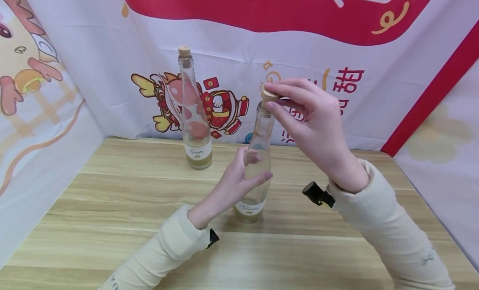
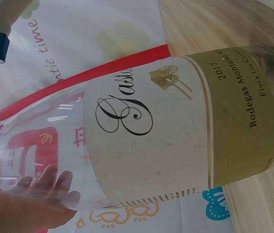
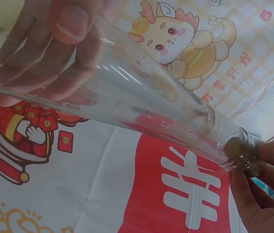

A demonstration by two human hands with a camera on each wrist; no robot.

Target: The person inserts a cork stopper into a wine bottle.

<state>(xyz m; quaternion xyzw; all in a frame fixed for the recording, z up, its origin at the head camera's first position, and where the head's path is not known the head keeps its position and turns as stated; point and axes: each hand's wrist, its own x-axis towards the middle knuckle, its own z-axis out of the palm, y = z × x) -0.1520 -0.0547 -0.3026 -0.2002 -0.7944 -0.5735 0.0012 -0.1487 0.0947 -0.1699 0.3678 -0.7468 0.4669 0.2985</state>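
Note:
A clear glass wine bottle (image 1: 260, 159) with a white-and-gold label (image 2: 151, 131) stands on the wooden table, tilted slightly in the head view. Around its middle curls my left hand (image 1: 233, 173), the fingers passing behind the glass and the thumb across the front. At the bottle's mouth, my right hand (image 1: 314, 119) pinches a cork (image 1: 270, 98) between thumb and fingertips. Seen from the right wrist, the cork's lower end (image 3: 236, 148) sits inside the neck's rim; how firmly it is seated I cannot tell.
A second clear bottle (image 1: 192, 115), similarly labelled and topped with a cork (image 1: 184, 52), stands behind and to the left on the wooden table (image 1: 131, 207). Printed cloth (image 1: 239, 49) hangs along the back and sides. Dark devices (image 1: 318, 193) are strapped at both cuffs.

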